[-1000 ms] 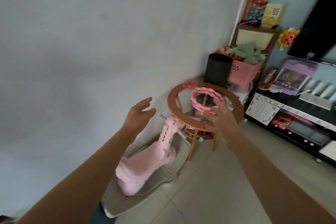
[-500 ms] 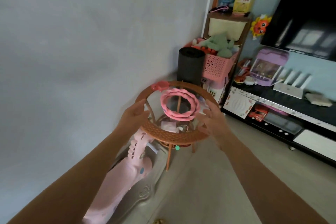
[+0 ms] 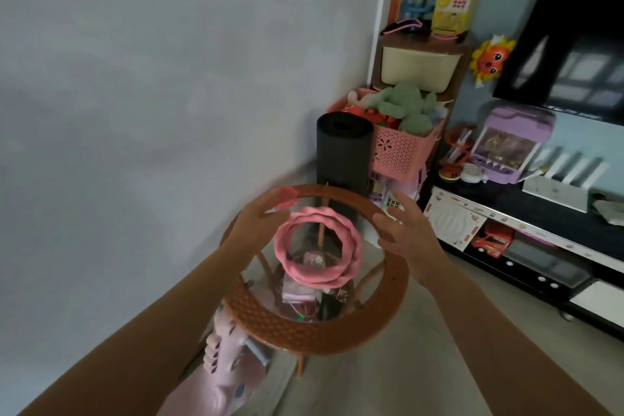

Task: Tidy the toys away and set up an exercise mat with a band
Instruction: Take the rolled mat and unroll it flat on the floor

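Observation:
A coiled pink exercise band [image 3: 317, 243] lies on the glass top of a round wicker table [image 3: 304, 328]. My left hand [image 3: 256, 223] hovers over the table's left rim beside the band, fingers loosely bent, near a small pink disc [image 3: 286, 196]. My right hand [image 3: 405, 233] is over the right rim, fingers spread, holding nothing. A rolled black exercise mat [image 3: 342, 152] stands upright behind the table against the wall. A pink basket [image 3: 398, 152] full of plush toys stands right of the mat.
A pink ride-on toy [image 3: 223, 368] sits on the floor at the table's left foot. A TV stand [image 3: 540, 246] with a purple claw machine toy [image 3: 510, 145] and a red toy truck [image 3: 489, 240] runs along the right. Tiled floor lies open at the lower right.
I have come closer to the table. Both hands have moved forward over its top, on either side of the pink band; they hold nothing.

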`<state>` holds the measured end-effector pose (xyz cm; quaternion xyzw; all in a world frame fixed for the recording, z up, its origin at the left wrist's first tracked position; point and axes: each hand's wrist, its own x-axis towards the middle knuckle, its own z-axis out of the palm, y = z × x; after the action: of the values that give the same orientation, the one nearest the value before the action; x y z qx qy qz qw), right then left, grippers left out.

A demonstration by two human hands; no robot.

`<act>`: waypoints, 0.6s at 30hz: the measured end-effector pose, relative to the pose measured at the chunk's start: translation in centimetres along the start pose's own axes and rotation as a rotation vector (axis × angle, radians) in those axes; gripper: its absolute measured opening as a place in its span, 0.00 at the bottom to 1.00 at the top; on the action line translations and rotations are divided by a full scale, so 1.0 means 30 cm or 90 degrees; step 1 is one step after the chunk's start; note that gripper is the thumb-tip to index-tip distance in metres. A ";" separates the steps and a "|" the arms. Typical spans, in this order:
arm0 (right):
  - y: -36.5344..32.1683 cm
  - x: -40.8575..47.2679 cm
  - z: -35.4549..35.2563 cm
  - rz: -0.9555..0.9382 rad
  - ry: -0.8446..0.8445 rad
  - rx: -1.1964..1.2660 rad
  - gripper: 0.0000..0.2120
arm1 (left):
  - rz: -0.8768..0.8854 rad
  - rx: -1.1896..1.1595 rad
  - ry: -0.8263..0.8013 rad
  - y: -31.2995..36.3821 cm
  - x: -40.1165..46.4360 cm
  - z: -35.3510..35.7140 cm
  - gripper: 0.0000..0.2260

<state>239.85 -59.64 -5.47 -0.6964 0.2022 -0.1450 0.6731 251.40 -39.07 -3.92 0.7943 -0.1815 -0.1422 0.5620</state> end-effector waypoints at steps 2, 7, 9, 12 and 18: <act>0.004 0.080 -0.065 0.006 -0.005 0.001 0.19 | -0.020 0.000 0.017 0.016 0.072 0.067 0.16; -0.002 0.285 -0.286 0.006 -0.008 0.017 0.21 | -0.045 -0.017 0.061 0.080 0.211 0.294 0.20; -0.008 0.370 -0.392 0.018 -0.013 -0.009 0.27 | -0.063 -0.026 0.081 0.111 0.263 0.402 0.21; -0.018 0.492 -0.523 0.037 -0.028 -0.038 0.30 | -0.073 -0.051 0.103 0.162 0.343 0.537 0.20; -0.012 0.687 -0.634 0.052 -0.096 -0.020 0.28 | -0.096 -0.042 0.125 0.224 0.468 0.692 0.21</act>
<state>248.92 -86.17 -5.57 -0.7071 0.1814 -0.0618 0.6807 254.15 -64.85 -4.68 0.7970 -0.0610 -0.1115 0.5904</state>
